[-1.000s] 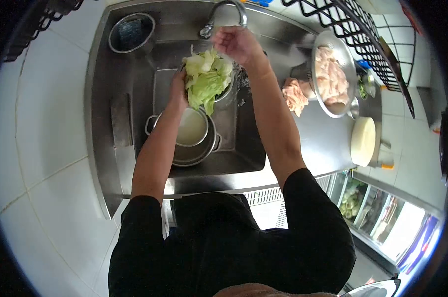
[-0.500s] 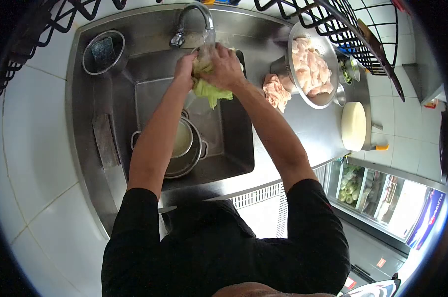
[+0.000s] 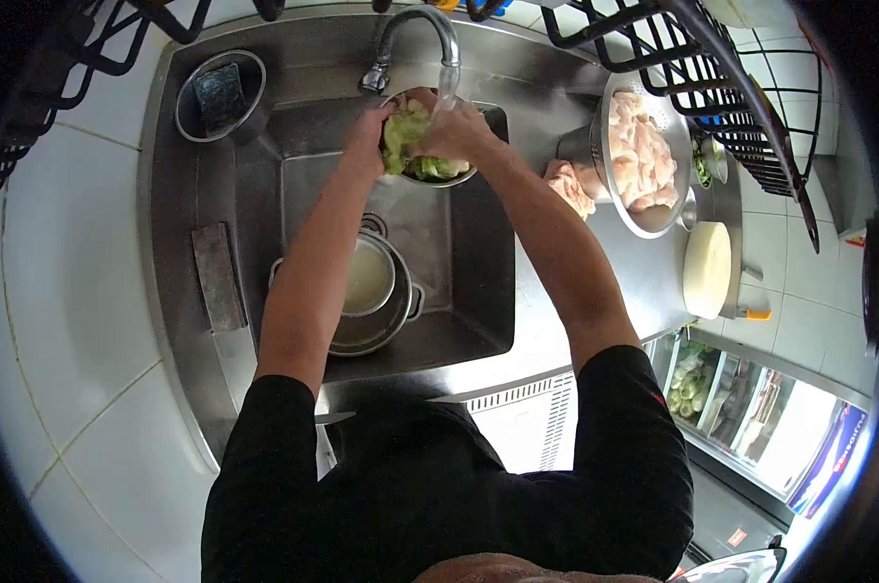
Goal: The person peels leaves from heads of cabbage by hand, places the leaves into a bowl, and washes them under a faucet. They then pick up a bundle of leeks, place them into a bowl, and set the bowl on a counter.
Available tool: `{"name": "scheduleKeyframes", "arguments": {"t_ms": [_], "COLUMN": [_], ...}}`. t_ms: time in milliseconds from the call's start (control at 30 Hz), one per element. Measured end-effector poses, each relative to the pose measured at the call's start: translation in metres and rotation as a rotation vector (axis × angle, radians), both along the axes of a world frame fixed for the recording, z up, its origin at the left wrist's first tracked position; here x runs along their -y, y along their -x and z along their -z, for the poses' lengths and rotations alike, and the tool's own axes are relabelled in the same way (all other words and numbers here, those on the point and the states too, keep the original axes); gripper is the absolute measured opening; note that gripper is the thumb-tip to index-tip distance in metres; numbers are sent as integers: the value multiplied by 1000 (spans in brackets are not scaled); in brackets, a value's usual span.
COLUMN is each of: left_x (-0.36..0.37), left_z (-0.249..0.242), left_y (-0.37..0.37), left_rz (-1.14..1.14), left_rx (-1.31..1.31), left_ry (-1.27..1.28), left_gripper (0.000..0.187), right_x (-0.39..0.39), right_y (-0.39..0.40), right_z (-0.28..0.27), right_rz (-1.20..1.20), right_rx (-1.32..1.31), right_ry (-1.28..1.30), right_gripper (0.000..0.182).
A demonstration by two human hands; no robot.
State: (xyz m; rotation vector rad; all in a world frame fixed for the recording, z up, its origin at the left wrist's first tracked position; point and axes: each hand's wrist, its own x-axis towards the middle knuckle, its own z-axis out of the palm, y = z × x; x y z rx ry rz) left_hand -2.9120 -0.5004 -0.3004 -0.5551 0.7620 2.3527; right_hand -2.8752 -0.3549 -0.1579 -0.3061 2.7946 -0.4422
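Note:
Under the running faucet [image 3: 415,29], green leafy vegetable [image 3: 403,136] lies in a round metal bowl [image 3: 447,183] at the back of the sink. My left hand [image 3: 367,136] is at the bowl's left side, its fingers curled against the leaves. On the right, my right hand [image 3: 454,131] reaches into the bowl with its fingers bent around leaves, partly covered by falling water. Lower in the sink [image 3: 430,253] sits a metal pot [image 3: 396,321] holding a smaller bowl of cloudy liquid [image 3: 367,277].
A colander [image 3: 609,175] of raw pale meat [image 3: 642,155] stands right, beside more meat [image 3: 568,188]. A pale round block [image 3: 708,270] is further right. Black racks [image 3: 692,58] overhang the back; a small bowl with a scourer [image 3: 221,95] stands left.
The leaves that hung over the front are now gathered in the bowl, whose rim has come into view. Both hands have shifted slightly, and the whole view has moved a little.

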Motion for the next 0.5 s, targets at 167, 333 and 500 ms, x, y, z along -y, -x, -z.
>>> {"name": "scheduleKeyframes", "arguments": {"t_ms": [167, 333, 500], "left_x": [-15, -4, -12], "left_z": [-10, -25, -39], "left_y": [-6, -18, -37], "left_rz": [-220, -136, -158], "left_rx": [5, -76, -133], "left_ry": [10, 13, 119], "left_gripper": [35, 33, 31], "right_x": [25, 30, 2], "right_y": [-19, -51, -28], "right_z": [12, 12, 25], "right_rz": [119, 8, -22], "right_rx": [-442, -393, -332], "right_ry": [-284, 99, -100], "right_gripper": [73, 66, 61]}}
